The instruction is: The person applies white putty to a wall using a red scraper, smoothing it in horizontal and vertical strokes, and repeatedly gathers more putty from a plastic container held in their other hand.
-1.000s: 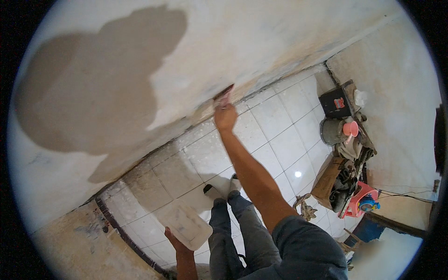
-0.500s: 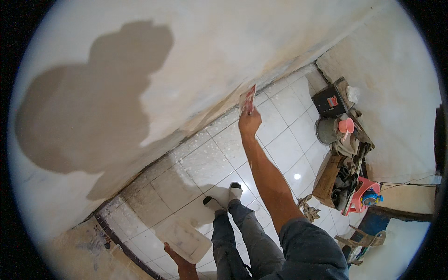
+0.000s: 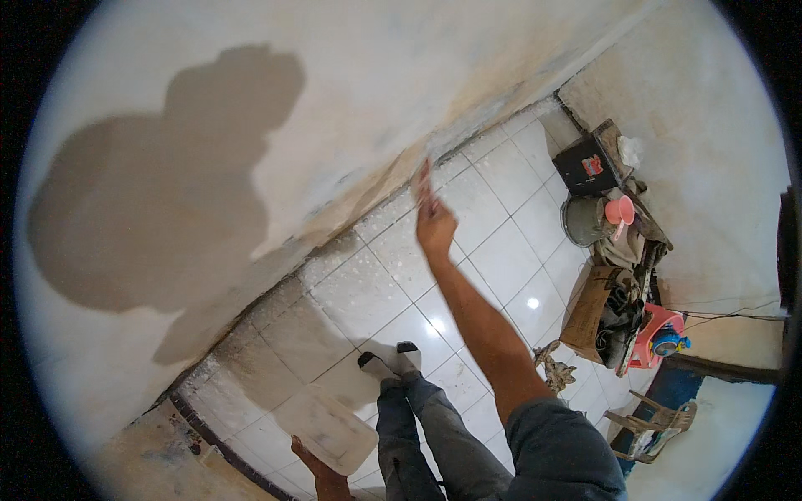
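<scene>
My right hand (image 3: pixel 436 225) is closed round a scraper (image 3: pixel 424 182), its reddish blade blurred, held out at the lower part of the pale, patchy wall (image 3: pixel 359 108); I cannot tell whether the blade touches it. Low at the bottom of the view, my left hand (image 3: pixel 311 459) grips the near edge of a flat, off-white rectangular tray (image 3: pixel 330 426), its fingers partly hidden. My socked feet stand on the white tiled floor (image 3: pixel 501 250), which has pale specks along the wall's foot.
Along the right wall stand a black box (image 3: pixel 576 167), grey bucket (image 3: pixel 581 221), pink dipper (image 3: pixel 620 209), cardboard box (image 3: pixel 585 305) of dark items, pink stool (image 3: pixel 652 317) with blue object, and plastic chair (image 3: pixel 656 422). Crumpled brown material (image 3: pixel 558 376) lies nearby. A shadow covers the left wall.
My right hand with the scraper moved rightward along the wall's foot, then slightly back left and lower in view. The surroundings shifted a little in view; my left hand still holds the tray.
</scene>
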Motion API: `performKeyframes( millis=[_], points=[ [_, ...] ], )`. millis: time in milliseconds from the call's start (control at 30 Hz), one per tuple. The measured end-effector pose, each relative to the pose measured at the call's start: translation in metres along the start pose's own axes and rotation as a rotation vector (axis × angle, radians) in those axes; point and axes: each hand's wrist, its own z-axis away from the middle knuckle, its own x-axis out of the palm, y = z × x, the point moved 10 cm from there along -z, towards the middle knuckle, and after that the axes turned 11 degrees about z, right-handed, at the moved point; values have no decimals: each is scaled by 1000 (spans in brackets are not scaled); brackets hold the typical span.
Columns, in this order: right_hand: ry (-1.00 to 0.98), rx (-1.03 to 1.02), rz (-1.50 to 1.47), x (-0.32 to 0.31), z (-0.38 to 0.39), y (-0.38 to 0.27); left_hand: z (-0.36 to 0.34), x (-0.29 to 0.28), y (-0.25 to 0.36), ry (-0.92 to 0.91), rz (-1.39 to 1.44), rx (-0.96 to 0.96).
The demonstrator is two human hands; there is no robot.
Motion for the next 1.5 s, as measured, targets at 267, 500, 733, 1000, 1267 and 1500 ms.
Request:
performKeyframes(
  millis=[267,500,733,1000,1267,1500],
  points=[
    [304,-52,-117,-23,-106,-5,-2,-30,-59,135,316,-148],
    [62,-193,-69,53,37,-137,-5,-24,-55,89,-28,73],
    [-55,-439,-267,75,165,-148,0,-103,-67,173,213,-14],
    [-234,164,-914,64,62,-80,-3,-119,-49,233,182,-22],
    [-328,-517,-404,89,157,-204,-14,-116,-24,113,152,-30],
    [-305,140,-863,122,94,-44,-20,-134,-27,127,229,-79]
  ],
)
